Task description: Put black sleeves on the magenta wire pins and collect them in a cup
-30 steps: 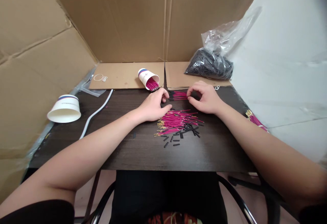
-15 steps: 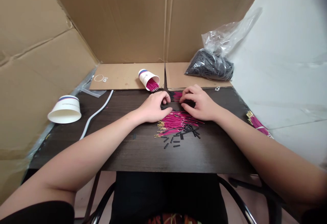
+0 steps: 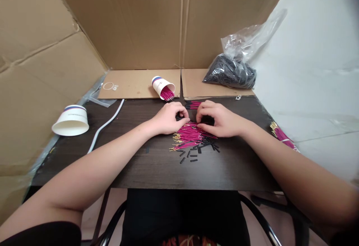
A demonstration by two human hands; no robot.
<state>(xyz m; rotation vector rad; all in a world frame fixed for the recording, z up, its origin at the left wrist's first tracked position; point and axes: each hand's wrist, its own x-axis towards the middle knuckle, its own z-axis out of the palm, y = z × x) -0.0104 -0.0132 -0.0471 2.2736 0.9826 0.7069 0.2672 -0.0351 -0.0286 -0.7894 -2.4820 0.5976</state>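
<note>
Magenta wires (image 3: pixel 167 94) in tipped cup (image 3: pixel 159 85)

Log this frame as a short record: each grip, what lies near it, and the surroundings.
Pile: pink wires, gold tips toward the left, on the dark table
Left grip: fingers curled at the pile's upper left; hold hidden
Right grip: fingers curled over the pile's right part; hold unclear
Pile's near side: loose black tubes
Beyond the pile: pink wires with black ends
Cups: tipped cup with pink wires inside; second cup at left
Back right: see-through bag of black pieces
</note>
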